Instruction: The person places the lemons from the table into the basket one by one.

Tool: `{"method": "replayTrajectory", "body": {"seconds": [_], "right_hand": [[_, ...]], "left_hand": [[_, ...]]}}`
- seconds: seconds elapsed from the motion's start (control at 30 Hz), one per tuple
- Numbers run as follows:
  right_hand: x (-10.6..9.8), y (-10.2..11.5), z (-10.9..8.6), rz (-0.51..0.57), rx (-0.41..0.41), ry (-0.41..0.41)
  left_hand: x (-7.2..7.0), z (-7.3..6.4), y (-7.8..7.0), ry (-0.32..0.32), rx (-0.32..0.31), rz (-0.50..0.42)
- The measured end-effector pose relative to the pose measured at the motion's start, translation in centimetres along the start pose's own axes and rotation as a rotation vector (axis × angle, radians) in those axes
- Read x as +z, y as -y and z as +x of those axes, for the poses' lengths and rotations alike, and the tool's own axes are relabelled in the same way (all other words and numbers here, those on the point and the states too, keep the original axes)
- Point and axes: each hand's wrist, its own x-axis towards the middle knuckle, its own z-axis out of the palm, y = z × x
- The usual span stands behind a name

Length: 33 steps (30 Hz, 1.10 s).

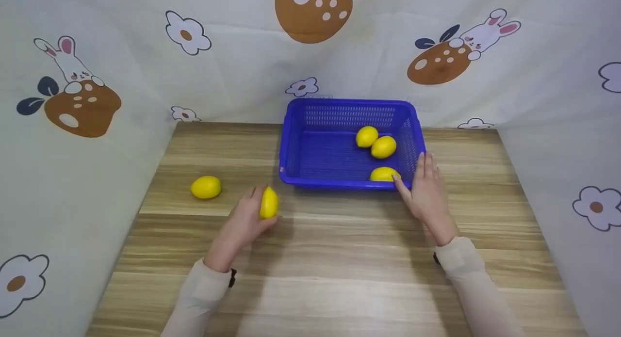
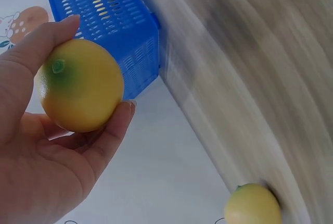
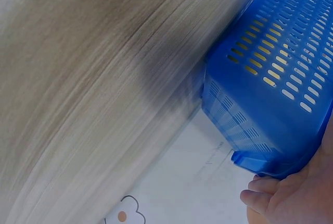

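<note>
My left hand (image 1: pixel 242 216) holds a yellow lemon (image 1: pixel 269 203) between thumb and fingers, left of the blue basket's near corner. In the left wrist view the held lemon (image 2: pixel 82 86) shows a green stem end, with the basket (image 2: pixel 117 23) behind it. My right hand (image 1: pixel 428 191) rests on the right rim of the blue plastic basket (image 1: pixel 335 184), its thumb over the near right corner. Inside, toward the right side, lie three lemons: one at the back (image 1: pixel 367 136), one beside it (image 1: pixel 384 147) and one by the near wall (image 1: pixel 384 174).
Another lemon (image 1: pixel 206 187) lies on the wooden table (image 1: pixel 330 279), left of my left hand. A pale cloth (image 1: pixel 233 75) printed with rabbits and flowers hangs behind the table and along both sides.
</note>
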Motion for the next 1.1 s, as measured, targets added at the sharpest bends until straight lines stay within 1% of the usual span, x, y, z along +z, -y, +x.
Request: {"method": "replayTrajectory", "body": {"seconds": [0.23,0.47,0.63,0.77,1.1], "right_hand": [[0.0,-0.1,0.0,0.01,-0.003,0.004],[0.0,-0.1,-0.1,0.017,0.012,0.029],[-0.2,-0.3,-0.1,0.017,0.013,0.026],[-0.3,-0.2,-0.1,0.018,0.009,0.021],[-0.1,-0.1,0.0,0.032,0.013,0.022]], "left_hand": [[-0.8,0.2,-0.3,0.008,0.027,0.003],[-1.4,0.4,-0.4,0.02,0.048,0.002],[-2.0,0.8,-0.5,0.031,0.043,0.005],[-2.4,1.2,-0.8,0.031,0.057,0.006],[-3.2,2.0,-1.4,0.091,0.052,0.014]]}}
